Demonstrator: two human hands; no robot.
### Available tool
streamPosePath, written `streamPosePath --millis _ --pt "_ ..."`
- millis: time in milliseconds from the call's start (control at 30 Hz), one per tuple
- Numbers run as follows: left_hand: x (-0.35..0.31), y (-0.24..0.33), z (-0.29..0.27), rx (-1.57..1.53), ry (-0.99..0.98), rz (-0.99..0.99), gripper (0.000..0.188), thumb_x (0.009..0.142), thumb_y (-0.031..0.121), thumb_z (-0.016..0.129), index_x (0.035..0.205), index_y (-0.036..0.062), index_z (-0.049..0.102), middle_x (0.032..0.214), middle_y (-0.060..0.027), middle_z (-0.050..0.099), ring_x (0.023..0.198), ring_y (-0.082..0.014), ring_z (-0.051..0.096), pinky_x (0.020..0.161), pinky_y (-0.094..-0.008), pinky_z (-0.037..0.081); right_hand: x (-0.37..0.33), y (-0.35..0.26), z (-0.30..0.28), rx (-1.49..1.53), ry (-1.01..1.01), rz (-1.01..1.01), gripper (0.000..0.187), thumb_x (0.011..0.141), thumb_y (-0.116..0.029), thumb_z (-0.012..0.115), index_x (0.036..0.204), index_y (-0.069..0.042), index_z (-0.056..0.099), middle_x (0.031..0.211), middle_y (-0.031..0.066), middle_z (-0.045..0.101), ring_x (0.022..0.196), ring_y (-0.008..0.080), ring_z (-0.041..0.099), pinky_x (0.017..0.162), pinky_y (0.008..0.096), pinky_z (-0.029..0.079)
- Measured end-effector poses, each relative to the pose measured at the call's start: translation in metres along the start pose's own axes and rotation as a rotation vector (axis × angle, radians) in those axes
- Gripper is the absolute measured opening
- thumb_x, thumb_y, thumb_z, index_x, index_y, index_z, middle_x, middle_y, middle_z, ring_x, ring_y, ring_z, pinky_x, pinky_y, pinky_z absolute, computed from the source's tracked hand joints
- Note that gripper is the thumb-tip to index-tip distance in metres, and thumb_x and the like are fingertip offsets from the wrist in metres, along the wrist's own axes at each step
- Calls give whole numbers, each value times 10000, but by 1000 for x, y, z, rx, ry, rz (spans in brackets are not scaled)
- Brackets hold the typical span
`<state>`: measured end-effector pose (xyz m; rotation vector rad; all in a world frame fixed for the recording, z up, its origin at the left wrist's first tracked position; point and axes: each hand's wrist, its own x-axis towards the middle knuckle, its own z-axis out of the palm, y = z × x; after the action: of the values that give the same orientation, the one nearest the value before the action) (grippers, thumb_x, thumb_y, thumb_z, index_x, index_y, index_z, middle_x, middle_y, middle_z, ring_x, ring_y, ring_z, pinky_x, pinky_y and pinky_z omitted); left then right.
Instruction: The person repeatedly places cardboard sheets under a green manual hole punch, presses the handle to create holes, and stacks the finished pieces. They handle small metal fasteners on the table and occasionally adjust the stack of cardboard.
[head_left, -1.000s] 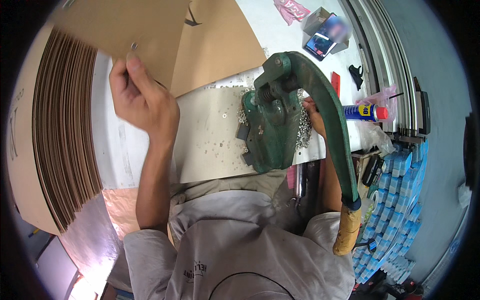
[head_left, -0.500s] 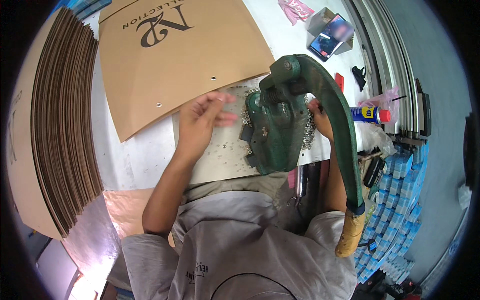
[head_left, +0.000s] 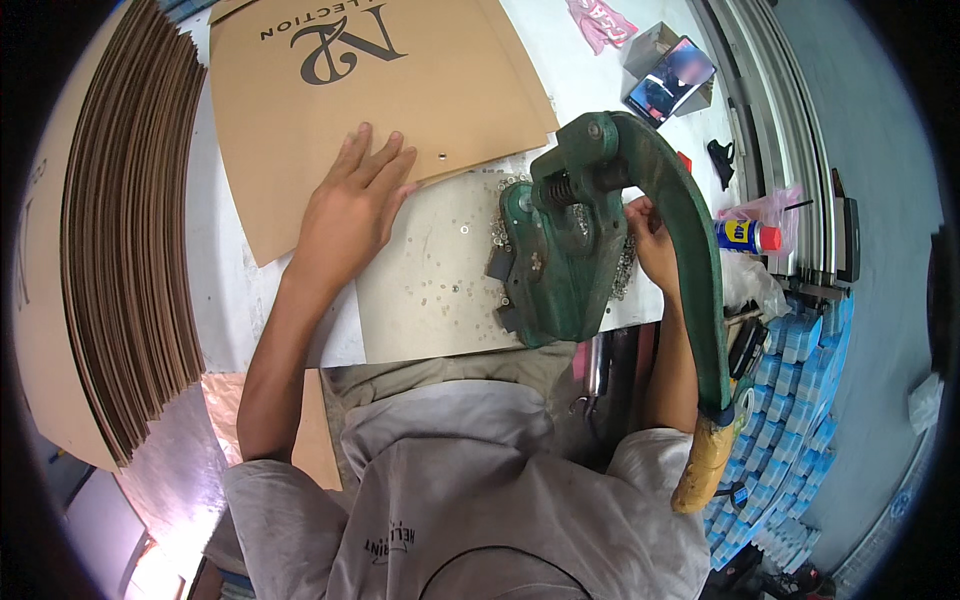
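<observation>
- My left hand (head_left: 350,205) lies palm down, fingers spread and gripping nothing, on the brown card sheet (head_left: 470,90), which reaches away towards 12 o'clock.
- At 2 o'clock from it, one metal eyelet (head_left: 442,156) sits in the card near its lower edge: that much looks done. My hand may cover more of that edge.
- At 4 o'clock, loose rings (head_left: 452,288) lie unfixed on a pale board (head_left: 400,325).
- Towards 9 o'clock stands a thick card stack (head_left: 130,260); I can't tell whether those sheets have eyelets.
- Between 3 and 4 o'clock is the green press (head_left: 570,270).
- Past it, my right hand (head_left: 655,245) is bent at a metal pile (head_left: 622,278); I can't tell whether it pinches a piece.
- Writing: bold black lettering and a monogram on the sheet; a label on the blue-and-yellow spray can (head_left: 738,236), 3 o'clock from my right hand; small dark print on my grey shirt (head_left: 500,470).
</observation>
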<state>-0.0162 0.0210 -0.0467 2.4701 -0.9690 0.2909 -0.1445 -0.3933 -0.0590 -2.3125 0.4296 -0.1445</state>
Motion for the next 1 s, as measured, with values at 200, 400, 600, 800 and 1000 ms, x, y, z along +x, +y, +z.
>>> streamPosePath --millis 200,400,600,800,1000 --pt "10 5 18 -128 -20 -23 225 931 93 653 1152 89 697 1440 -146 633 1383 -396 550 1085 -474 532 -8 -58 18 165 -28 80 80 990 -47 681 1036 18 678 910 25 691 840 102 636 781 268 507" --pt "27 19 17 208 -105 191 449 850 43 652 1278 175 675 1553 -78 544 1313 -338 611 985 -394 591 2 -34 39 544 -196 59 103 964 -96 730 1019 -9 721 918 19 727 806 96 639 736 281 518" --pt "32 18 37 214 -2 146 395 814 48 677 1171 183 779 1507 -52 588 1227 -280 637 889 -369 617 5 -62 55 524 -266 -107 266 898 -156 831 1078 2 716 979 66 751 905 150 695 814 299 560" --pt "34 19 42 115 104 163 280 854 148 659 1089 153 812 1342 -117 689 1088 -271 672 819 -365 629 3 -63 65 588 -353 27 380 900 -127 793 1231 16 670 1137 101 724 1013 170 691 861 348 584" --pt "39 40 42 15 14 94 384 781 31 704 1144 131 781 1403 -45 666 1144 -266 653 870 -369 608 12 -47 41 253 -305 -184 448 931 -158 774 1321 5 626 1172 91 697 1018 179 699 834 337 617"
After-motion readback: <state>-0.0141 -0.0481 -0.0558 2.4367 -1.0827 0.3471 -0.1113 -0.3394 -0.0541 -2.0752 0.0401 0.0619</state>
